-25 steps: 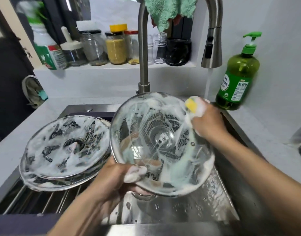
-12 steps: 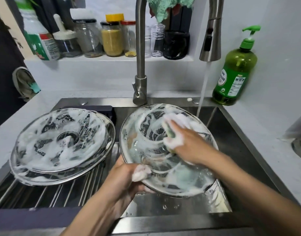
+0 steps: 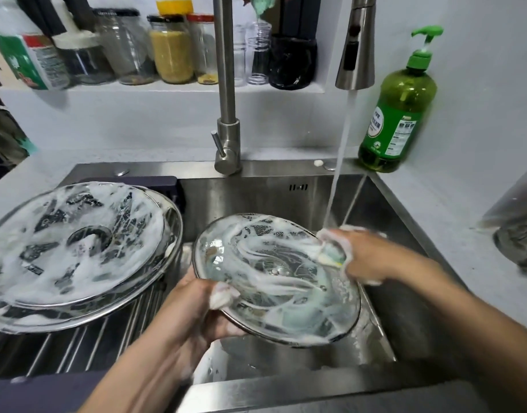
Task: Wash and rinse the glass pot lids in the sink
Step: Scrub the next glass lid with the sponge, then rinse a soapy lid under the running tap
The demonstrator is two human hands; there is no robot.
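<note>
Since 0.5 s ago: R hand w/ sponge slid from mid-lid out to the far-right rim, right by the water stream; lid sits lower in the sink; view dipped a bit.

L hand: grip clamped on lid's near-left rim, thumb on top, foam on thumb. R hand: grip clamped on sponge, fingers curled round it, sponge touching lid rim. Lid held tilted over sink basin, concave side up, streaked w/ suds, metal rim visible.

Stack of soapy lids on the wire rack across sink's left part, knob-side down, covered in foam. Just beside the held lid, not touching as far as I can tell.

Surface/room: steel sink set in a pale grey tabletop. Tap stands at sink's back centre; spray head hangs right, water running down into basin's right-back corner. Green soap bottle w/ pump on tabletop at back-right corner, against white wall. Shelf behind tap holds jars, one w/ yellow grain and yellow cap, clear glasses, a dark cup, a white-green bottle at left. Green cloth hangs over tap top. Metal item at far right edge, blurred, can't ID.
</note>
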